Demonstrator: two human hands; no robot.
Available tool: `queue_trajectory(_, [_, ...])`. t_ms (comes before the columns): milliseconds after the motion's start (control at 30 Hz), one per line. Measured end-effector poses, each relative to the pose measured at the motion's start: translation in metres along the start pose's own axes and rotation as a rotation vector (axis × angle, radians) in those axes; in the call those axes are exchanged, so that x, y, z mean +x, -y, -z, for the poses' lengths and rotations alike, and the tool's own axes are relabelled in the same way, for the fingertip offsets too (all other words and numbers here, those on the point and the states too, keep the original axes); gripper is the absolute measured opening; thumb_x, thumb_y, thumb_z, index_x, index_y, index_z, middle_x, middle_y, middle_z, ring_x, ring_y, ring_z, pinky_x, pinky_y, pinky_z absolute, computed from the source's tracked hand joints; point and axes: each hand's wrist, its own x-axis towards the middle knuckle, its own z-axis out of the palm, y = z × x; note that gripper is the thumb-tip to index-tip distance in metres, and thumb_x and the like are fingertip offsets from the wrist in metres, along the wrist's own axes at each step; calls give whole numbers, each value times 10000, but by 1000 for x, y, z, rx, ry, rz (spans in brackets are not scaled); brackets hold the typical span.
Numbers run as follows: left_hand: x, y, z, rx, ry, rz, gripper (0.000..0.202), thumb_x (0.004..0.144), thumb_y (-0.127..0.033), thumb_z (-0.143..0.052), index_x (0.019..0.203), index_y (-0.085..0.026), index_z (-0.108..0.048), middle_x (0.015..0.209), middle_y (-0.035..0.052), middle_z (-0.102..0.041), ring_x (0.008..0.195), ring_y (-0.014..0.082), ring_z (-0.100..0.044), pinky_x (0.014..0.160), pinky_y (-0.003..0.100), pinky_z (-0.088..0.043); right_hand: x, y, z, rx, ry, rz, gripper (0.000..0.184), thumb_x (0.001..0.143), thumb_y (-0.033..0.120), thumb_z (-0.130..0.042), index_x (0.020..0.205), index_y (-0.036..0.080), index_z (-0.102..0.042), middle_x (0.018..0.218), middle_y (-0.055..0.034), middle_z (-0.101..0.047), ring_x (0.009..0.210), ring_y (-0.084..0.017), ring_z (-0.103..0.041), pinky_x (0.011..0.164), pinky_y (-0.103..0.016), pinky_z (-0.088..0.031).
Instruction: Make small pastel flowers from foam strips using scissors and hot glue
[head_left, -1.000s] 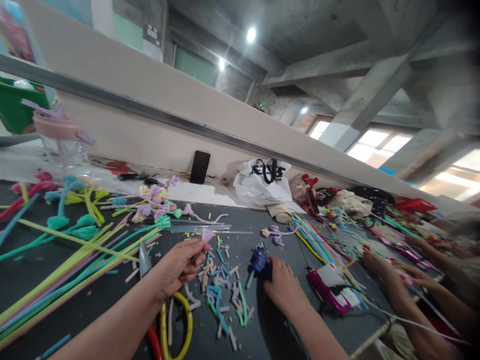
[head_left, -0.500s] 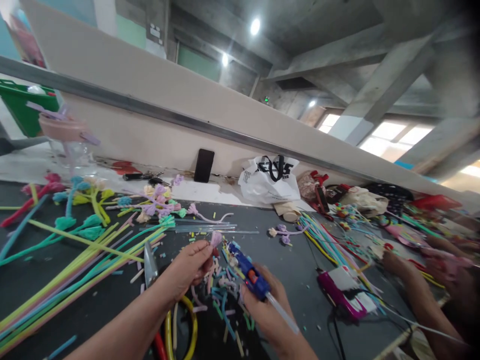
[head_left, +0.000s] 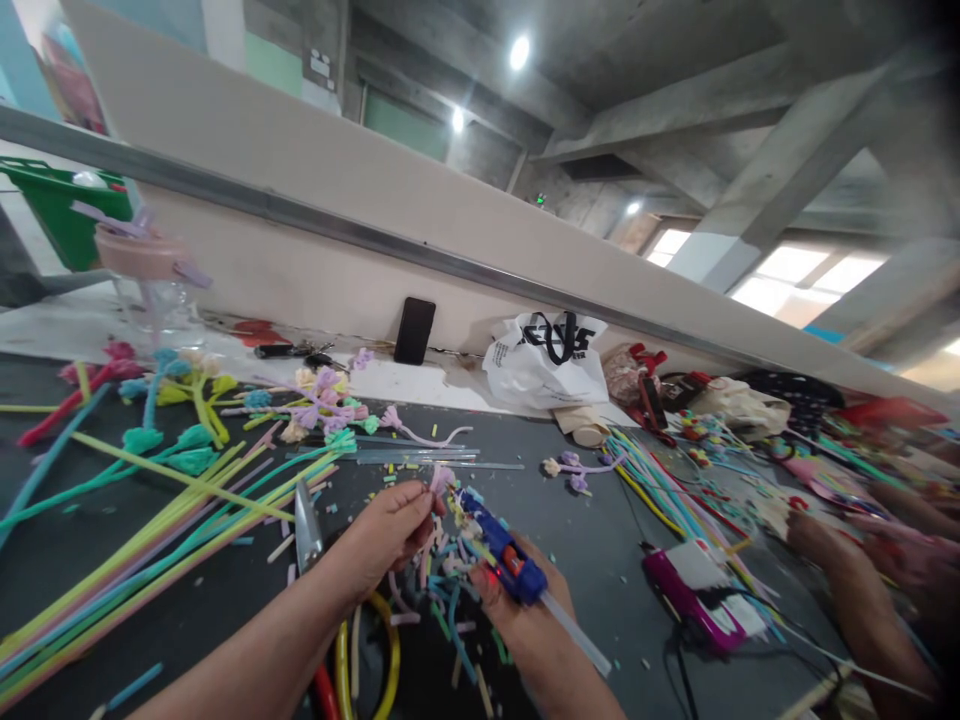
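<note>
Having swung to eleven o'clock, the glue gun clamped in the right hand seems within gluing reach of the lilac flower the left hand pinches

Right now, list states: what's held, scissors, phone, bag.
Fuzzy lilac flower: pinched in left hand.
Blue plastic glue gun: gripped in right hand, red light on.
Clear glue stick: protruding from glue gun.
Metal scissors with yellow and red handles: lying, partly hidden.
Black rectangular phone: leaning upright.
White plastic bag: standing upright.
</note>
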Motion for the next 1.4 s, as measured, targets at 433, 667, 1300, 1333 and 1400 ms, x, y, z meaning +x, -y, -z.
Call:
queue_trajectory(433, [1,1,0,27,4,-31,317,761,-466,-493,625,-189,-420,420,-91,-348,315,31,-180,293,156,-121,-4,-2,-2,-85,38,15,331,748,493,-518,636,181,-517,552,11,-535,488,-123,-503,462,-208,-394])
queue_trajectory(667, [2,2,1,14,9,-15,305,747,-480,-501,687,-184,-466,430,-91,-352,320,31,-174,295,156,-120,1,4,5,-100,51,36,298,761,469,-512,700,181,-557,601,-5,-577,530,-138,-541,493,-214,-420])
queue_trajectory(1300, [2,4,1,23,18,1,302,771,-465,-485,663,-186,-447,423,-97,-346,313,25,-154,298,160,-96,-1,5,7,-156,57,47,280,776,451,-499,704,183,-537,606,-4,-562,538,-137,-541,503,-215,-422])
queue_trajectory(1333, [2,5,1,21,18,-5,314,769,-467,-487,638,-189,-426,418,-97,-340,311,24,-154,297,159,-99,-2,4,7,-150,72,47,279,776,449,-501,696,184,-530,603,-2,-559,535,-134,-537,497,-212,-416])
queue_trajectory(1400, [3,5,2,22,18,-14,331,766,-469,-492,611,-192,-399,411,-98,-332,312,25,-160,295,157,-106,-4,3,6,-139,94,45,280,770,449,-511,681,184,-521,598,1,-559,528,-130,-531,488,-208,-406])
